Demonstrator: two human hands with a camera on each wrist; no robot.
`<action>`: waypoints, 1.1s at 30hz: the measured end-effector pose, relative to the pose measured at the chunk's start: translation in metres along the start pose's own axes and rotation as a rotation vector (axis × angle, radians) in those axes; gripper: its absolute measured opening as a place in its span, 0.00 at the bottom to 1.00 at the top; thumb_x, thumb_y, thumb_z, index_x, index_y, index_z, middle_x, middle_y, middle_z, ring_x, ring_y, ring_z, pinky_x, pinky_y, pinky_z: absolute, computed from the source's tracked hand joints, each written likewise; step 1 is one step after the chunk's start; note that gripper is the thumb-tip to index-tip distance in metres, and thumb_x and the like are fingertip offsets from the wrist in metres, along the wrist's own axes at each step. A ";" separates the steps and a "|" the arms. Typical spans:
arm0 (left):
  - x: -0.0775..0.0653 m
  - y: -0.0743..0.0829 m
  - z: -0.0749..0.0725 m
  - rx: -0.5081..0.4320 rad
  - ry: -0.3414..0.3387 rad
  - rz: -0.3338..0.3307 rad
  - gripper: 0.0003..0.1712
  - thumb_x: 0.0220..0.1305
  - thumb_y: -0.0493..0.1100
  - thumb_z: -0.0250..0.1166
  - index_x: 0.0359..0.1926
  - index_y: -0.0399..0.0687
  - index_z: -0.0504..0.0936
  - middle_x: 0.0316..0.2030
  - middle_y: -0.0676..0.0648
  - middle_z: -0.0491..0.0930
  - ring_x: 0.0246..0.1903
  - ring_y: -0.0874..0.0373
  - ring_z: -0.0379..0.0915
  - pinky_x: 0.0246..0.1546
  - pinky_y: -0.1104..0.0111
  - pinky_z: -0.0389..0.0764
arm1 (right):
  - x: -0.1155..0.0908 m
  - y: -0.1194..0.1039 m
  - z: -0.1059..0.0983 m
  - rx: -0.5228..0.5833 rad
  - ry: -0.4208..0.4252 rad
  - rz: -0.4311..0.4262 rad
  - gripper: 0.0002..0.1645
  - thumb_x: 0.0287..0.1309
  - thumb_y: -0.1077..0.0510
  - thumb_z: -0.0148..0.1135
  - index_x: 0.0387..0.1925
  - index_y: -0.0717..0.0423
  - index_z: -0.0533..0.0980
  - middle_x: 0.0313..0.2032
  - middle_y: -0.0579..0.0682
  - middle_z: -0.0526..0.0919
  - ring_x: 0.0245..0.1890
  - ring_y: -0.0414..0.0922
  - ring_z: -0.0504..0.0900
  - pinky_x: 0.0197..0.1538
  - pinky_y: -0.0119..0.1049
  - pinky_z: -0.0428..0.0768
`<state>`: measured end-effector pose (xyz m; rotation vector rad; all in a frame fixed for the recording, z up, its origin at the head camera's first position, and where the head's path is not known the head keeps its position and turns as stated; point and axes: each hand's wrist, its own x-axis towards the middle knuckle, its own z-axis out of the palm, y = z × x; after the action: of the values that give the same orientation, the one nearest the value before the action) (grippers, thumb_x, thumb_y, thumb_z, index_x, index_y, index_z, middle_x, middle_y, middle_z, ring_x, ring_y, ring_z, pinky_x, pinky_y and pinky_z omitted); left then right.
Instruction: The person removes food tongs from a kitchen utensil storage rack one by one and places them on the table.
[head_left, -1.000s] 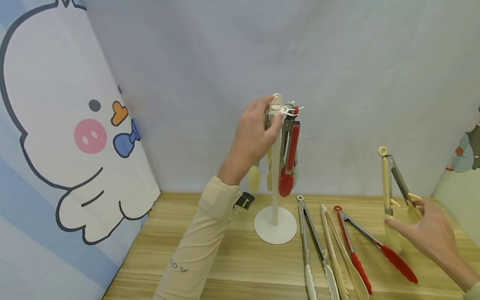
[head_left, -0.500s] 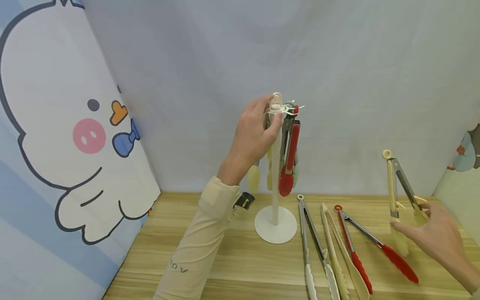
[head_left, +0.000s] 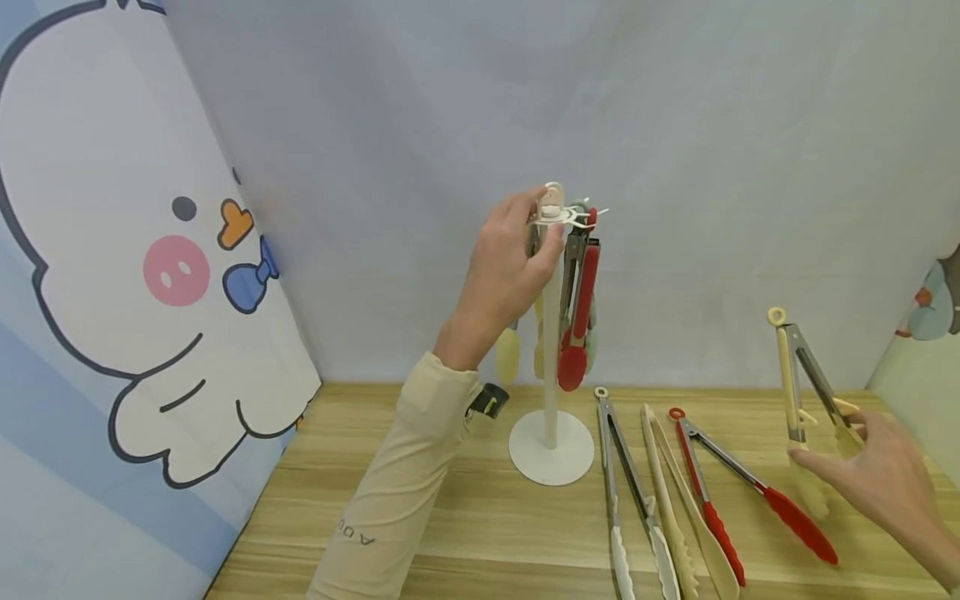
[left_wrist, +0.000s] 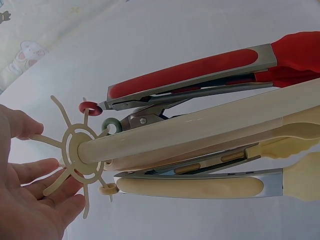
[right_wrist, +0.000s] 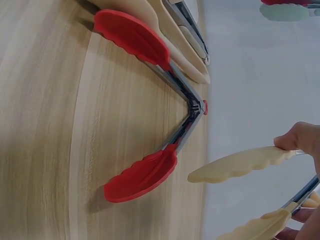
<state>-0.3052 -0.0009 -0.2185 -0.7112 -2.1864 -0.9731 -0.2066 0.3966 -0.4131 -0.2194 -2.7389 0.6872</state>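
My left hand [head_left: 506, 262] holds the top of a white utensil stand [head_left: 551, 471], thumb and fingers at its ring of hooks [left_wrist: 70, 145]. From the hooks hang red-handled tongs [head_left: 587, 287], cream-yellow tongs [left_wrist: 190, 187] and a pair with a green loop [left_wrist: 111, 124]. To the right, over the table, my right hand [head_left: 881, 462] grips pale yellow tongs [head_left: 791, 383] near their tips, loop upward and arms spread. The right wrist view shows my thumb on one yellow tip [right_wrist: 240, 164] and fingers at the other arm.
Red-tipped tongs [head_left: 798, 525] lie spread between the stand and my right hand. Beside them on the wooden table [head_left: 345, 467] lie long beige tongs [head_left: 667, 492] and white-tipped tongs [head_left: 609, 458]. A pale backdrop [head_left: 405, 125] rises behind, with a cartoon-printed panel [head_left: 90, 208] at left.
My right hand has shifted a little to the right and down in the head view, carrying the yellow tongs with it. My left hand stays on the stand's top.
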 end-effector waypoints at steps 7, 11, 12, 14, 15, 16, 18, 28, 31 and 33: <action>0.000 0.000 0.000 0.004 0.000 0.001 0.25 0.66 0.44 0.55 0.61 0.37 0.70 0.49 0.42 0.75 0.48 0.52 0.69 0.46 0.64 0.71 | -0.002 0.005 0.001 -0.020 -0.009 0.002 0.53 0.44 0.41 0.72 0.54 0.80 0.62 0.46 0.77 0.67 0.41 0.67 0.68 0.29 0.49 0.68; 0.000 0.000 -0.001 0.005 -0.006 0.000 0.25 0.66 0.44 0.55 0.61 0.38 0.70 0.50 0.42 0.74 0.48 0.52 0.68 0.45 0.64 0.71 | -0.002 0.010 0.002 -0.019 -0.015 0.003 0.53 0.44 0.41 0.72 0.54 0.80 0.61 0.46 0.76 0.68 0.41 0.67 0.68 0.29 0.48 0.67; 0.000 0.000 -0.001 0.005 -0.007 0.000 0.25 0.66 0.44 0.55 0.61 0.37 0.70 0.50 0.42 0.74 0.47 0.52 0.68 0.45 0.64 0.71 | -0.002 0.011 0.003 -0.020 -0.017 0.006 0.53 0.44 0.41 0.72 0.54 0.80 0.61 0.46 0.76 0.68 0.41 0.67 0.68 0.29 0.48 0.67; 0.000 0.001 -0.001 0.001 -0.007 0.002 0.25 0.66 0.43 0.55 0.61 0.37 0.70 0.50 0.42 0.74 0.47 0.52 0.68 0.44 0.64 0.71 | -0.002 0.012 0.003 -0.021 -0.019 0.012 0.53 0.44 0.42 0.72 0.54 0.80 0.61 0.46 0.76 0.67 0.41 0.67 0.68 0.29 0.50 0.68; 0.000 0.001 -0.001 0.000 -0.008 0.001 0.25 0.66 0.44 0.55 0.61 0.37 0.70 0.50 0.42 0.74 0.46 0.52 0.68 0.44 0.65 0.71 | -0.002 0.013 0.004 -0.024 -0.019 0.013 0.53 0.44 0.42 0.72 0.54 0.80 0.61 0.46 0.76 0.67 0.42 0.68 0.67 0.30 0.50 0.68; 0.000 0.001 -0.001 0.000 -0.007 0.002 0.25 0.66 0.44 0.55 0.61 0.37 0.70 0.50 0.42 0.74 0.46 0.52 0.67 0.43 0.65 0.71 | -0.002 0.014 0.004 -0.025 -0.019 0.013 0.53 0.44 0.42 0.72 0.54 0.80 0.61 0.46 0.76 0.67 0.41 0.68 0.67 0.29 0.51 0.68; 0.000 0.001 -0.001 0.000 -0.007 0.001 0.25 0.66 0.44 0.55 0.61 0.37 0.70 0.50 0.42 0.74 0.46 0.52 0.67 0.43 0.65 0.71 | -0.002 0.016 0.004 -0.033 -0.025 0.015 0.53 0.43 0.42 0.72 0.54 0.80 0.61 0.46 0.76 0.67 0.40 0.67 0.68 0.27 0.47 0.68; 0.000 0.000 -0.002 0.003 -0.008 -0.002 0.25 0.66 0.44 0.55 0.62 0.38 0.70 0.49 0.42 0.74 0.45 0.53 0.67 0.43 0.65 0.71 | -0.004 0.025 0.009 -0.065 -0.073 0.034 0.53 0.44 0.39 0.70 0.51 0.81 0.62 0.43 0.77 0.67 0.37 0.66 0.69 0.25 0.44 0.67; 0.000 -0.001 -0.002 0.000 -0.011 -0.004 0.25 0.66 0.44 0.55 0.62 0.38 0.70 0.49 0.42 0.74 0.45 0.52 0.68 0.42 0.65 0.71 | -0.004 0.027 0.010 -0.072 -0.101 0.042 0.54 0.45 0.38 0.70 0.51 0.82 0.61 0.43 0.78 0.66 0.38 0.68 0.68 0.27 0.50 0.69; 0.000 -0.001 -0.002 0.002 -0.011 -0.003 0.25 0.66 0.44 0.55 0.62 0.38 0.70 0.49 0.42 0.74 0.44 0.51 0.68 0.42 0.65 0.71 | -0.003 0.030 0.011 -0.078 -0.118 0.034 0.54 0.45 0.37 0.70 0.51 0.82 0.62 0.43 0.79 0.66 0.37 0.69 0.69 0.27 0.51 0.70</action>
<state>-0.3046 -0.0032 -0.2179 -0.7145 -2.1982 -0.9708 -0.2054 0.4170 -0.4372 -0.2508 -2.8842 0.6217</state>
